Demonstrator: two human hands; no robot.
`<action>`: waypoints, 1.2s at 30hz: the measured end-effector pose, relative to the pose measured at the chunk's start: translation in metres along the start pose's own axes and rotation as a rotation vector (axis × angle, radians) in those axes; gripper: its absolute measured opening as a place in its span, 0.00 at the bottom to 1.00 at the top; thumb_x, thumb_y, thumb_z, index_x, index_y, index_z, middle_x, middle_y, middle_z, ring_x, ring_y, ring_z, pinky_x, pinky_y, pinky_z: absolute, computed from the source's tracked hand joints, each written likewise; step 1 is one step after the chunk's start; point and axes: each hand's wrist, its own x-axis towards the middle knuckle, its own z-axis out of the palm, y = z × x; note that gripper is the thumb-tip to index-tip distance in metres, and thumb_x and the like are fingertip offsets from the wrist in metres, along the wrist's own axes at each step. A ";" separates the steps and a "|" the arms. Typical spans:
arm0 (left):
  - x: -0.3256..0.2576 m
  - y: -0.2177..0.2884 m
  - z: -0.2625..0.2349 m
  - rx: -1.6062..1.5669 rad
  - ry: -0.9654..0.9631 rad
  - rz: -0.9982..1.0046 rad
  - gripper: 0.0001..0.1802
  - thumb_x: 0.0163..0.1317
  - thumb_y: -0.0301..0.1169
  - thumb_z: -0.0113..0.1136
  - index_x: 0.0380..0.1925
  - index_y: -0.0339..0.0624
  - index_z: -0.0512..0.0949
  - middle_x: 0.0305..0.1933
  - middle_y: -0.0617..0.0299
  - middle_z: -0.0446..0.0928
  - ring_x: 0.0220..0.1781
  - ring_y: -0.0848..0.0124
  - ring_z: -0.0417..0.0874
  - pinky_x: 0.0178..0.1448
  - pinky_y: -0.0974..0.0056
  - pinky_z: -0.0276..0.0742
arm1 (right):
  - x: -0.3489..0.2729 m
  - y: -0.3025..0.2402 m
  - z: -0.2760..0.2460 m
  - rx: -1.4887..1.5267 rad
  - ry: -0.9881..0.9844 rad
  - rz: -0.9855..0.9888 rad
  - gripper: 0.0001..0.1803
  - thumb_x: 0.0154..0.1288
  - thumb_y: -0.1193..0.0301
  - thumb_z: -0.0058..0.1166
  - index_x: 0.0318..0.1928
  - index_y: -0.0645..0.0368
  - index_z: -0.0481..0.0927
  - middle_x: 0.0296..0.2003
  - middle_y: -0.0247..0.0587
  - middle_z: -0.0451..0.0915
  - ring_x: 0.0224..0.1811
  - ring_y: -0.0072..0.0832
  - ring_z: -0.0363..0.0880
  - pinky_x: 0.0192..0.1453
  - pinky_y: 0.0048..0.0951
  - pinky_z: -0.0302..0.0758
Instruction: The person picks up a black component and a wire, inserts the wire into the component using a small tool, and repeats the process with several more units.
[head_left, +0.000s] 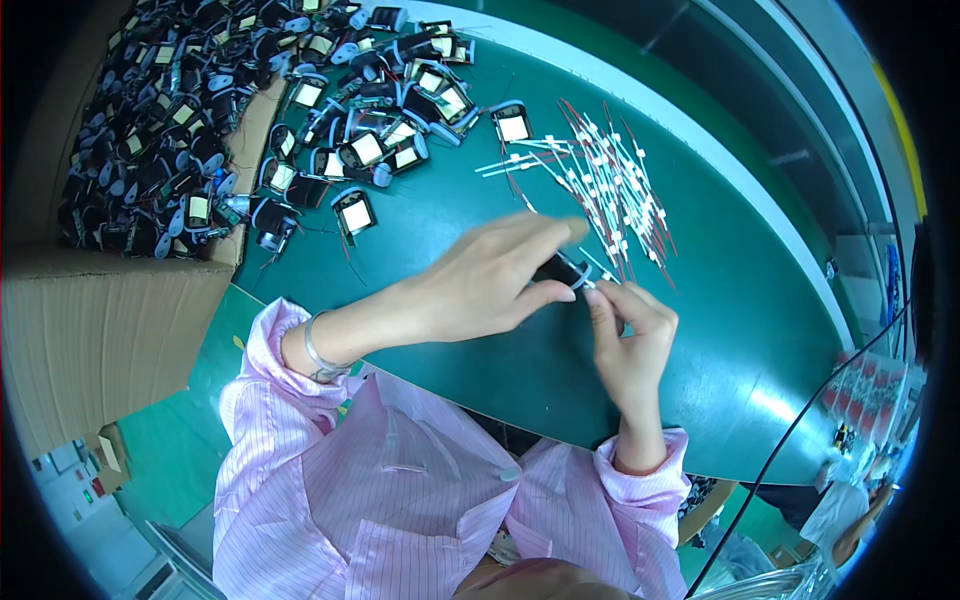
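My left hand reaches across the green table and grips a small black coil part, mostly hidden under its fingers. My right hand meets it from the right, its fingertips pinching a thin white-sleeved wire at the part. Just beyond both hands lies a loose bundle of red wires with white sleeves. Pink striped sleeves cover both forearms, and a bracelet sits on the left wrist.
Several black coil parts with pale labels lie heaped at the table's far left. A cardboard box full of the same parts stands at the left. A black cable hangs past the table's right edge.
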 end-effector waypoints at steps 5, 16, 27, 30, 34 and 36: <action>-0.028 -0.009 -0.061 1.027 0.140 -0.308 0.11 0.53 0.27 0.65 0.36 0.36 0.77 0.41 0.51 0.75 0.42 0.55 0.76 0.44 0.54 0.73 | 0.045 0.040 -0.036 0.156 0.010 0.265 0.11 0.62 0.69 0.58 0.28 0.65 0.86 0.21 0.35 0.81 0.23 0.16 0.73 0.28 0.21 0.67; -0.072 -0.042 -0.080 1.058 0.260 -0.446 0.11 0.51 0.24 0.67 0.35 0.32 0.79 0.40 0.52 0.71 0.45 0.56 0.72 0.50 0.55 0.70 | 0.134 0.078 -0.034 0.393 0.059 0.288 0.16 0.58 0.74 0.54 0.46 0.69 0.79 0.30 0.43 0.83 0.26 0.25 0.78 0.33 0.27 0.76; -0.012 0.008 -0.052 -0.403 0.297 -0.192 0.10 0.50 0.11 0.52 0.33 0.33 0.71 0.37 0.54 0.78 0.35 0.71 0.81 0.41 0.69 0.76 | 0.024 0.033 0.004 -0.589 -0.270 -0.235 0.10 0.45 0.86 0.53 0.30 0.66 0.70 0.33 0.58 0.74 0.30 0.52 0.80 0.32 0.46 0.79; 0.009 0.003 -0.043 -0.467 0.108 -0.130 0.10 0.58 0.14 0.50 0.39 0.31 0.74 0.38 0.58 0.75 0.35 0.73 0.79 0.40 0.69 0.76 | 0.020 0.028 -0.001 -0.464 -0.228 -0.253 0.10 0.45 0.86 0.55 0.31 0.67 0.72 0.32 0.55 0.74 0.28 0.48 0.81 0.31 0.41 0.79; 0.021 -0.002 -0.016 -0.838 -0.028 -0.440 0.13 0.63 0.14 0.43 0.43 0.30 0.75 0.41 0.55 0.76 0.37 0.70 0.82 0.36 0.69 0.80 | 0.019 0.006 -0.015 0.110 -0.151 -0.143 0.06 0.55 0.83 0.56 0.35 0.68 0.76 0.32 0.48 0.77 0.29 0.35 0.83 0.29 0.27 0.78; 0.015 -0.016 0.000 -0.843 -0.001 -0.440 0.15 0.64 0.14 0.39 0.43 0.30 0.76 0.45 0.53 0.77 0.36 0.70 0.82 0.31 0.71 0.77 | 0.012 0.008 -0.015 0.509 -0.125 -0.023 0.05 0.59 0.83 0.55 0.37 0.68 0.77 0.34 0.47 0.79 0.30 0.32 0.83 0.30 0.25 0.78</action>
